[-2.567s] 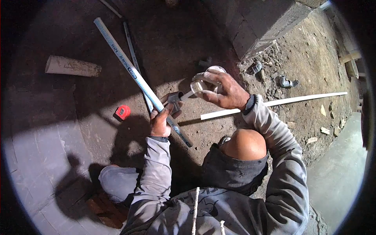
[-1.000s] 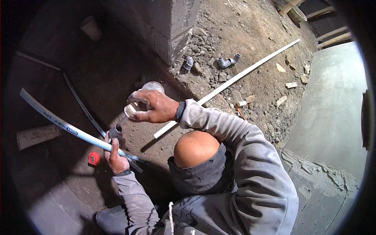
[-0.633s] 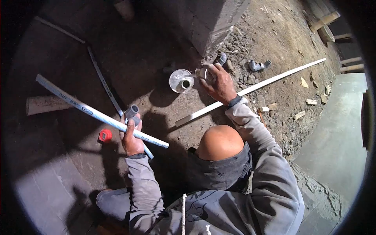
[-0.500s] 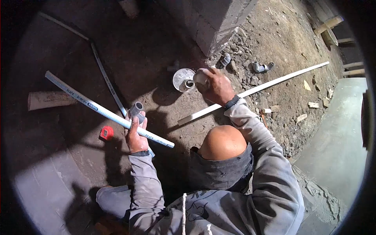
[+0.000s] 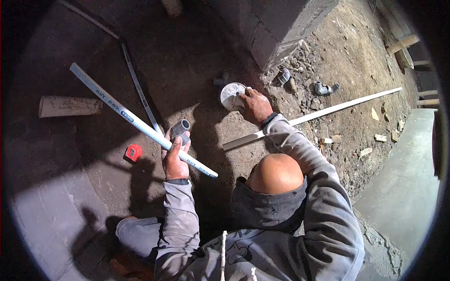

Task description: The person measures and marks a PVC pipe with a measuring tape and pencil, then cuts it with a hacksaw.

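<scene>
My left hand (image 5: 176, 164) is closed round a white plastic pipe (image 5: 126, 116) with blue printing. The same hand also holds a grey pipe fitting (image 5: 181, 127), its round open end facing up. My right hand (image 5: 257, 106) reaches to a round whitish tin (image 5: 230, 95) standing on the dirt. Its fingers are curled at the tin's top, near the rim; a small dark thing shows at the fingertips, too hidden to name. A second white pipe (image 5: 323, 114) lies on the ground beside my right wrist.
A red round object (image 5: 133, 152) lies left of my left hand. Grey elbow fittings (image 5: 284, 76) and joined fittings (image 5: 325, 88) rest by the rubble. A concrete block corner (image 5: 276, 51) stands ahead. A stub of pipe (image 5: 70, 107) lies left. My bent knee (image 5: 274, 174) is below.
My right hand has come down from beside the tin onto its top, covering the ring-like opening seen before. My left hand still holds the pipe and fitting; the view has shifted slightly.
</scene>
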The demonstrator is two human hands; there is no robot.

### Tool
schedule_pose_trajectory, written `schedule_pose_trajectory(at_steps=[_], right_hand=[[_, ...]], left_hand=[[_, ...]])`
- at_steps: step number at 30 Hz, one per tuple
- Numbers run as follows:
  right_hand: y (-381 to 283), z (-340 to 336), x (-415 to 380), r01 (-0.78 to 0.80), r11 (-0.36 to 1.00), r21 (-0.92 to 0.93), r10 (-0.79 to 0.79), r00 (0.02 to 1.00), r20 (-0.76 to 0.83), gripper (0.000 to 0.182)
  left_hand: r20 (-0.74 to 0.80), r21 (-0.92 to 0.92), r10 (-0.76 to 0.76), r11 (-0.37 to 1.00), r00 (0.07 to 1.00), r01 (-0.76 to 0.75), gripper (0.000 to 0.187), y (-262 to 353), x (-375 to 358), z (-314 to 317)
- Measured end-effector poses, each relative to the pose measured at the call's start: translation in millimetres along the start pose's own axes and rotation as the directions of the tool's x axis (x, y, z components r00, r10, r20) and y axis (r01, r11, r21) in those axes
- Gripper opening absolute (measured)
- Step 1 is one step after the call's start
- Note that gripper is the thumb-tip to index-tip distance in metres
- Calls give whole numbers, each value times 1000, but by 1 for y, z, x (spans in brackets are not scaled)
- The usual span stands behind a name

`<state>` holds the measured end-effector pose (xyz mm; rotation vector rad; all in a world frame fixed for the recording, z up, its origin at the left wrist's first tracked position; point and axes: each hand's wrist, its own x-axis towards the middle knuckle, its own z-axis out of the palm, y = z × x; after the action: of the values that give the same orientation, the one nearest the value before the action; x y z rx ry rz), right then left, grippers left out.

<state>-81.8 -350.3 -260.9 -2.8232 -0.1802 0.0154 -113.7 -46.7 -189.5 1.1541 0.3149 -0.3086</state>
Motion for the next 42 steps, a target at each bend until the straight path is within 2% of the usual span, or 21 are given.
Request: schedule_pose_trajectory(at_steps=[2,3,7,11,12,13,15,16,17,18,19,20,21,23,27,29,32,33,36,40,42], right_hand=[[-1,-2,-3,23,1000,15,-22,993,-112,39],[-1,-4,-6,28,999,16,-26,993,-111,39],[-24,-55,-18,-121,975,186,169,949,-266,43],[-17,-91,-32,-152,956,251,228,924,-308,46],[-19,-106,-34,-162,921,354,254,940,-230,47],[-24,-116,-35,-162,923,350,254,939,-233,47],[-36,-125,-36,-162,648,744,345,933,-97,44],[-40,-123,-34,-84,503,860,299,951,-82,40],[-49,-128,-34,-89,374,923,257,966,-11,38],[-53,-125,-31,-104,387,916,233,972,12,38],[-56,-121,-28,-118,399,909,209,977,36,38],[-62,-120,-26,-96,302,948,179,983,43,39],[-67,-116,-23,-79,372,925,158,987,21,40],[-75,-121,-15,70,681,729,57,987,-148,40],[-77,-117,-11,65,633,772,34,993,-111,39],[-79,-117,-12,-94,468,879,39,996,85,40],[-81,-123,-11,-138,551,823,39,989,140,42],[-81,-122,-11,-137,552,823,36,989,140,42],[-80,-122,-7,74,709,701,-4,995,-101,40],[-83,-122,-4,53,709,703,28,994,-103,38],[-81,-115,-2,113,679,726,-35,992,-122,40]], left_hand=[[-4,2,-9,1000,1000,9,56,-1,-1,2],[-4,6,-11,1000,1000,11,56,-1,-1,3],[-6,-38,-22,999,1000,21,55,-4,0,6],[-19,-46,-25,999,1000,24,53,-2,0,12],[-16,-48,-24,999,1000,23,53,-1,-1,15],[-22,-46,-4,999,1000,3,52,0,-2,18],[-23,-42,16,999,1000,-17,51,-1,-1,23],[-16,-24,40,999,999,-41,53,0,0,26],[-9,-7,65,998,998,-65,54,1,-1,29],[-27,3,-29,1000,999,29,55,3,-4,30],[-27,5,-27,1000,999,27,55,2,-4,31],[17,49,-1,999,1000,0,51,1,-4,31],[60,92,24,995,998,-30,47,-2,-3,30],[63,112,68,991,996,-74,44,-3,-4,30],[39,106,48,993,998,-52,47,-1,-5,28],[40,113,49,992,998,-53,43,1,-5,26],[22,78,61,995,998,-62,44,1,-5,28],[20,77,63,995,998,-64,44,1,-5,27],[58,109,69,991,996,-75,46,-4,-3,21],[29,108,40,993,999,-42,46,-1,-6,23],[25,113,44,993,999,-46,46,-7,-2,18]])
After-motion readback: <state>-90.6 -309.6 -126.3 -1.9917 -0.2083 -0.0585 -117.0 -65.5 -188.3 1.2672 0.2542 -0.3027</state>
